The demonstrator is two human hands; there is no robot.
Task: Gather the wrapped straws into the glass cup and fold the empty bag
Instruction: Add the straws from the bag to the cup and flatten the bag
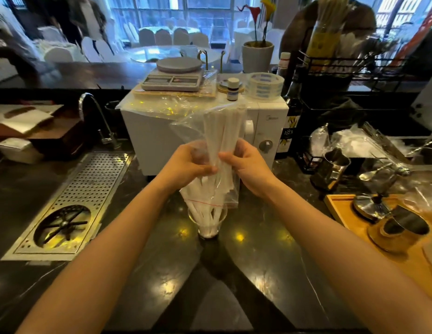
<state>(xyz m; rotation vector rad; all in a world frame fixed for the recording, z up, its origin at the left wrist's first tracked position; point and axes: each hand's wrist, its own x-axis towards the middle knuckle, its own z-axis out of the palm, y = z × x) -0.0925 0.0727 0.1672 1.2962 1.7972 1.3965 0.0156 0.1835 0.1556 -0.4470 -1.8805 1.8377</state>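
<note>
Both arms outstretched, hands point(216, 165) close together, seemingly pinching

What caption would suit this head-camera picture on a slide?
Both hands, left hand and right hand, grip an upended clear bag, feeding wrapped straws into a glass cup.

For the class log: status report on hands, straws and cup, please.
Left hand and right hand both gripping the bag. Wrapped straws inverted, lower ends inside glass cup. Nothing blocking.

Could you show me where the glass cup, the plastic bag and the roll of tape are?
glass cup point(207, 227): head view, on its clear lower wall.
plastic bag point(224, 194): head view, near its red-lined mouth.
roll of tape point(264, 86): head view, on its outer side.
</note>
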